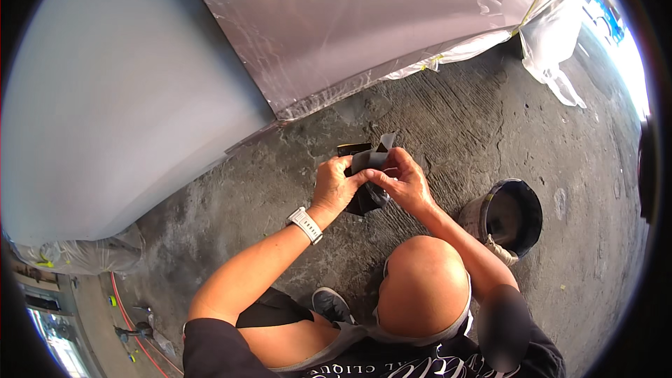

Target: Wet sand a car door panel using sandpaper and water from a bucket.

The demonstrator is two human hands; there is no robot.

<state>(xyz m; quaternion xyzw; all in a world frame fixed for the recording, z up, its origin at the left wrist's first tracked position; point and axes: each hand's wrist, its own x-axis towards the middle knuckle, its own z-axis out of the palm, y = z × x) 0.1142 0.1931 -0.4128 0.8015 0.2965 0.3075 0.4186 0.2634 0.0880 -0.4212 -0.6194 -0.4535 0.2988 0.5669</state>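
My left hand [335, 182] and my right hand [407, 179] meet over the floor, thumbs almost touching. Between them they pinch a small grey sheet [369, 160], which looks like sandpaper, bent into a curve. A pale flap [387, 140] sticks up just beyond my right fingers; whether it belongs to the same sheet I cannot tell. Beneath the hands lie dark, glossy sheets or wrapping [362, 203], partly hidden by my fingers. On my left wrist is a light-coloured watch [305, 224].
Ahead stand a grey-primed vehicle panel [131, 105] and a pinkish, dust-streaked panel [362, 26]. Plastic masking film [548, 58] hangs at the right end. To the right is a bucket [475, 215] with a cloth [501, 252] over its rim. A red hose [123, 307] runs at lower left.
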